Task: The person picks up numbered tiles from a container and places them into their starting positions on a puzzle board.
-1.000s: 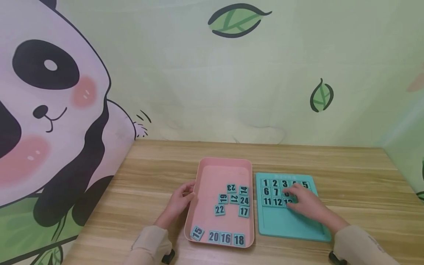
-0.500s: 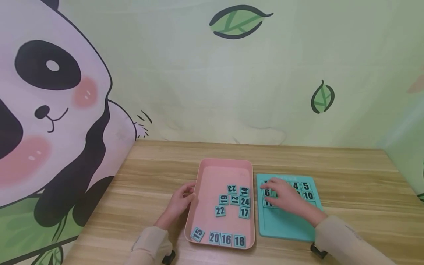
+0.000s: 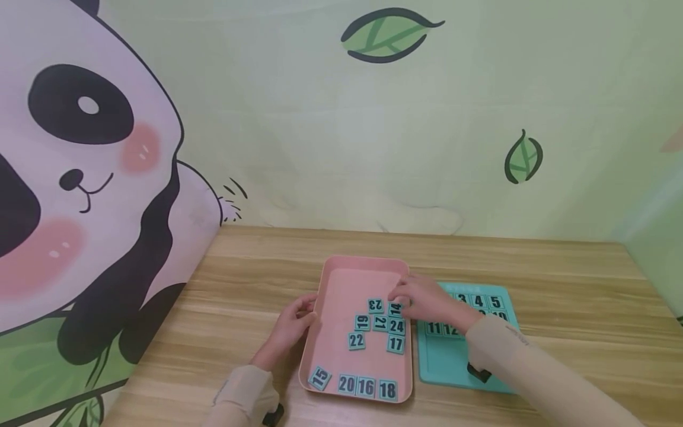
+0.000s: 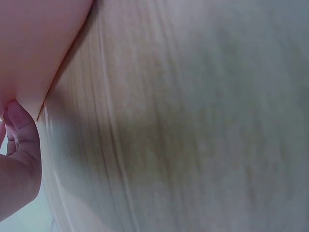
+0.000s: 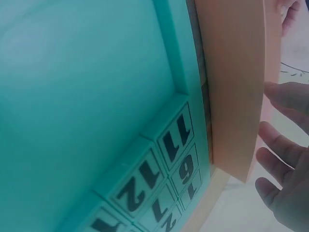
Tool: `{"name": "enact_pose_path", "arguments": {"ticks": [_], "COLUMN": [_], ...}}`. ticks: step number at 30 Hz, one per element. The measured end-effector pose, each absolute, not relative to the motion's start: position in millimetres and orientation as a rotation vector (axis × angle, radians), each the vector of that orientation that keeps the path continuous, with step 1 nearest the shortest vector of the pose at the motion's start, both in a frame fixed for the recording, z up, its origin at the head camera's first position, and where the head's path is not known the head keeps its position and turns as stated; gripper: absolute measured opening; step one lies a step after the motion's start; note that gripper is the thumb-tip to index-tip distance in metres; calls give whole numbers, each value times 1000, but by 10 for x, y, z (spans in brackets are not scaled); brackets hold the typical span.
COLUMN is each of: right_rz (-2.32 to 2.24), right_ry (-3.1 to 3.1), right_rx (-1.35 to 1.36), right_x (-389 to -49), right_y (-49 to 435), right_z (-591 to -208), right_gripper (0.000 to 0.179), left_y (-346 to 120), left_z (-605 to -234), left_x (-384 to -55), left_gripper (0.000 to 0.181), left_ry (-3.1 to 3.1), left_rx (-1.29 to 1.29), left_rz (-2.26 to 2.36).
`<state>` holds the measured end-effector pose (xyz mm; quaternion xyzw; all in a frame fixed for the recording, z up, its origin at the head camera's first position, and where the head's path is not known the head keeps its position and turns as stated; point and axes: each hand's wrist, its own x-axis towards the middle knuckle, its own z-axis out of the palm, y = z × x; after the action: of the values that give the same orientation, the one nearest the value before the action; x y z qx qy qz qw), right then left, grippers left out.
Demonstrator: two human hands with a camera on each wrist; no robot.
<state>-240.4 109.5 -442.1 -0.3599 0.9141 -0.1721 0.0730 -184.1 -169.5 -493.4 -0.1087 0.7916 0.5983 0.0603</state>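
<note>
My left hand (image 3: 288, 326) is at the left side of a pink tray (image 3: 358, 283), with thumb and fingertips against its outer wall. In the left wrist view, the thumb (image 4: 21, 118) touches that wall. Over the tray's right rim reaches my right hand (image 3: 427, 299), fingertips close above the number tile 14 (image 3: 395, 309). From the right wrist, these fingers look spread apart with nothing between them. Loose tiles in the tray include 23 (image 3: 376, 305), 24 (image 3: 396, 326), 15 (image 3: 320, 378) and 18 (image 3: 388, 389).
Right of the tray lies a turquoise board (image 3: 448, 367) with numbered tiles in rows at its upper part, partly hidden by my right arm. Tile 11 (image 5: 176, 133) sits at the left end of the lowest row. A wooden table (image 3: 256, 273) bears both, before a panda-printed wall (image 3: 293, 118).
My right hand has moved left from over the board's tiles to the tray's right rim, uncovering tiles 4 and 5. My left hand has stayed at the tray's left side.
</note>
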Motion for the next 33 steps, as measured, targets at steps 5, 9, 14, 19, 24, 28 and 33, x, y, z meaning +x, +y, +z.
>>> {"name": "enact_pose_path", "arguments": {"ticks": [5, 9, 14, 19, 24, 28, 33], "right_rz": [-301, -167, -144, -196, -190, -239, -447], "right_ry": [2728, 2719, 2723, 2753, 2814, 2836, 2794], "right_rx": [-1024, -1002, -1000, -993, -1017, -966, -856], "right_x": [-2516, -2568, -2581, -2567, -2564, -2544, -2486], "right_y": [1000, 932, 886, 840, 770, 704, 643], "right_z": [-4472, -4511, -4557, -4590, -4642, -4683, -4720], "right_gripper": [26, 28, 28, 19, 15, 14, 18], "left_y": [-1691, -1693, -1692, -1689, -1689, -1691, -1691], "left_z": [-4929, -4934, -4941, -4931, -4933, -4931, -4933], "left_x": [-1838, -1841, -1845, -1841, -1844, -1851, -1853], "left_gripper": [37, 37, 37, 38, 38, 38, 39], "left_ry": [2401, 2403, 2395, 2389, 2383, 2391, 2403], "left_rx": [-323, -320, -321, -322, -308, -307, -315], "left_rz": [1819, 1823, 1832, 1843, 1856, 1852, 1833]}}
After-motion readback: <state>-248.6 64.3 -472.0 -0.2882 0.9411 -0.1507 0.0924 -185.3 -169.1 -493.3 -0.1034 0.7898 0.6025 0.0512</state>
